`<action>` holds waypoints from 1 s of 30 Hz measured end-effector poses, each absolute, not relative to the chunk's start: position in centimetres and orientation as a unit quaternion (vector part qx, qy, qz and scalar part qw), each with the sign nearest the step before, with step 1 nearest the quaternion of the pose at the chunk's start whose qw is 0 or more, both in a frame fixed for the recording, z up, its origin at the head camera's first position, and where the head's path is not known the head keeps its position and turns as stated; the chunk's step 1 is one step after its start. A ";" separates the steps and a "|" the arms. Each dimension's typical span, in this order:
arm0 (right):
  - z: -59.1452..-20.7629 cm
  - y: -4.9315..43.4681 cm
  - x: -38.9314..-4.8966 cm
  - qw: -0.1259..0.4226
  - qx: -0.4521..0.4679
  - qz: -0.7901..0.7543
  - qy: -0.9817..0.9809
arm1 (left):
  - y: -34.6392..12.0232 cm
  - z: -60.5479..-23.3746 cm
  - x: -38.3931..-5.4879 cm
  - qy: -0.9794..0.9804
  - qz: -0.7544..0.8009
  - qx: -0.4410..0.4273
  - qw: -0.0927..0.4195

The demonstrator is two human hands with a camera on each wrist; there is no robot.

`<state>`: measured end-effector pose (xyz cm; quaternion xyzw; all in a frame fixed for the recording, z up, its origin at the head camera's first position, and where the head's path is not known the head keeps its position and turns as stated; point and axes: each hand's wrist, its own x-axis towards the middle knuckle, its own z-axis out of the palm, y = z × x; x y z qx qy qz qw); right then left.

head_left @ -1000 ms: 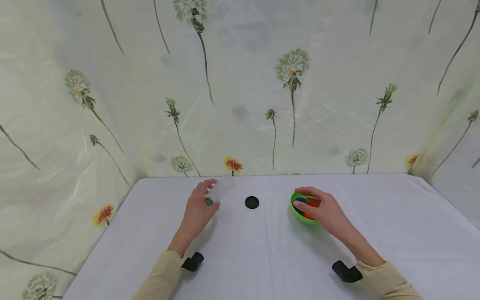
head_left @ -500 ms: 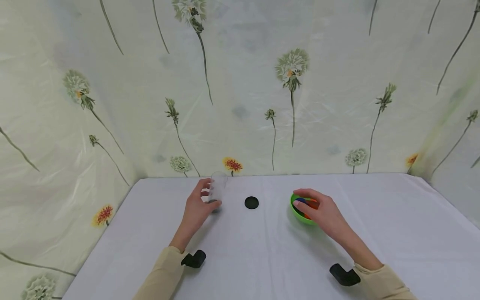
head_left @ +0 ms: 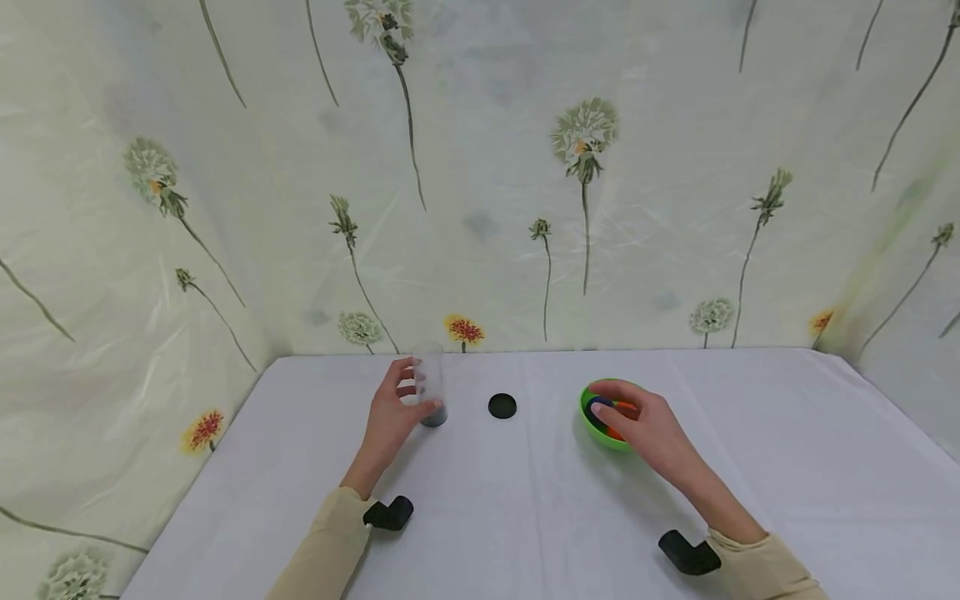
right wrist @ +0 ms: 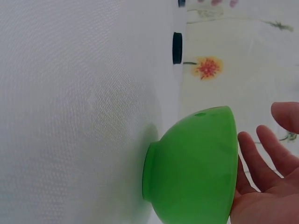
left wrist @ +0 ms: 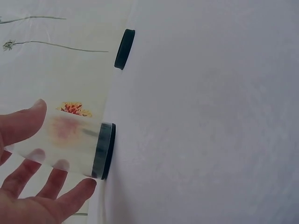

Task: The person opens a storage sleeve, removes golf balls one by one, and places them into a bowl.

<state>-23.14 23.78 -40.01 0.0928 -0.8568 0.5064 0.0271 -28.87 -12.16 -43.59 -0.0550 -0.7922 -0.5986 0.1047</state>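
In the head view my left hand (head_left: pixel 392 419) holds a clear cylindrical jar (head_left: pixel 430 375) with a dark base. The jar stands upright on the table, its mouth upward. The left wrist view shows the thumb on one side of the jar (left wrist: pixel 70 140) and the fingers along the other. My right hand (head_left: pixel 645 421) hovers over a green bowl (head_left: pixel 613 444) with thumb and fingers apart. Inside the bowl lie dark blue and orange things, partly hidden by that hand. From the right wrist, the fingers appear beside the rim of the bowl (right wrist: pixel 196 163).
A round black lid (head_left: pixel 502 406) lies on the white-clothed table (head_left: pixel 517 517) between the jar and the bowl. Behind the table hangs a flower-printed curtain (head_left: pixel 487 167). A black wrist device (head_left: pixel 390 512) sits at each sleeve.
My left hand has turned the tilted clear jar upright and set it on the table, a little to the left. The right hand has stayed over the bowl, almost still.
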 end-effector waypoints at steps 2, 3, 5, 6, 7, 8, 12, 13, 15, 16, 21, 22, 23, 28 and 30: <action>-40.0 23.8 -23.1 0.026 0.091 0.509 -0.856 | -12.2 -43.7 -28.9 -0.789 -0.603 -0.054 0.105; -40.0 23.8 -23.1 0.026 0.091 0.510 -0.855 | -12.2 -43.7 -28.9 -0.787 -0.606 -0.054 0.105; -39.9 23.8 -23.0 0.025 0.091 0.512 -0.854 | -12.2 -43.8 -29.0 -0.784 -0.609 -0.056 0.105; -39.9 23.8 -23.0 0.025 0.092 0.513 -0.853 | -12.3 -43.8 -29.0 -0.783 -0.611 -0.056 0.104; -39.8 23.8 -23.0 0.024 0.092 0.513 -0.853 | -12.3 -43.8 -29.0 -0.781 -0.613 -0.056 0.103; -39.8 23.8 -23.0 0.023 0.093 0.513 -0.853 | -12.3 -43.9 -29.0 -0.781 -0.613 -0.054 0.101; -39.6 23.7 -23.0 0.025 0.096 0.511 -0.854 | -12.5 -44.0 -28.9 -0.780 -0.618 -0.043 0.091; -39.5 23.6 -23.0 0.026 0.097 0.511 -0.854 | -12.5 -44.0 -28.9 -0.778 -0.620 -0.040 0.088; -39.4 23.6 -23.1 0.030 0.097 0.511 -0.854 | -12.7 -43.9 -28.8 -0.772 -0.628 -0.041 0.086; -39.3 23.5 -23.1 0.032 0.098 0.512 -0.853 | -12.7 -43.8 -28.8 -0.769 -0.632 -0.044 0.087; -38.8 23.3 -23.2 0.041 0.107 0.520 -0.847 | -13.4 -43.3 -28.5 -0.758 -0.642 -0.056 0.094; -38.7 23.3 -23.1 0.043 0.110 0.520 -0.846 | -13.6 -43.1 -28.4 -0.760 -0.641 -0.057 0.095; -38.5 23.3 -23.0 0.045 0.111 0.519 -0.846 | -13.7 -42.9 -28.2 -0.762 -0.638 -0.057 0.094; -37.2 23.2 -22.4 0.058 0.108 0.497 -0.859 | -14.7 -41.8 -27.4 -0.795 -0.597 -0.057 0.092; -36.7 23.3 -22.0 0.064 0.101 0.469 -0.875 | -15.0 -41.2 -27.0 -0.823 -0.557 -0.062 0.096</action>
